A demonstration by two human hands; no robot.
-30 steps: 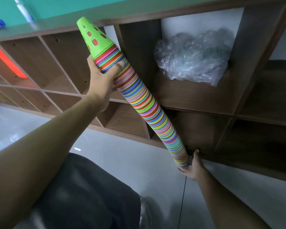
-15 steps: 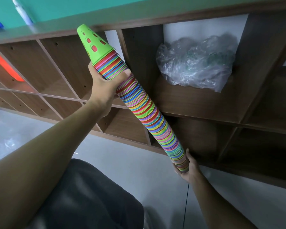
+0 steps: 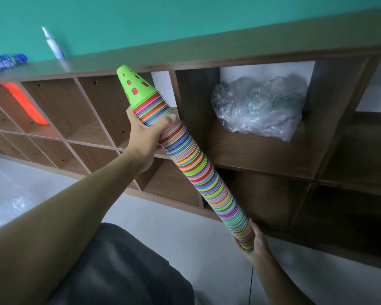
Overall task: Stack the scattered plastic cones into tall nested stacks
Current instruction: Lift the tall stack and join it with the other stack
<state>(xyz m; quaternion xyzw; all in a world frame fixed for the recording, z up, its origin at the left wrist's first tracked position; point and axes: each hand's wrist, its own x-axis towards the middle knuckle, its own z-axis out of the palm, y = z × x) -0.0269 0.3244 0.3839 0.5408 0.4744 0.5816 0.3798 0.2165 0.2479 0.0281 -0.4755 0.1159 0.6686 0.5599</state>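
**One tall cone stack held at both ends**

Before a wooden cubby shelf, one long nested stack of cones slants across the view, its rims banded in many colours, too many to count. One green cone with holes in its wall caps the upper end.

Two hands hold the stack. The left hand reaches up on an outstretched arm and wraps its fingers and thumb round the stack just below the green cone. The right hand sits low, cupped round the stack's bottom end, thumb along one side and fingers behind.

One crumpled clear plastic bag fills a cubby to the right of the stack. One orange object lies in a cubby at far left. On the shelf top, against a teal wall, rest one blue bottle on its side and one white bottle, blurred. Pale grey floor runs under the shelf, and a dark trouser leg shows at the bottom.
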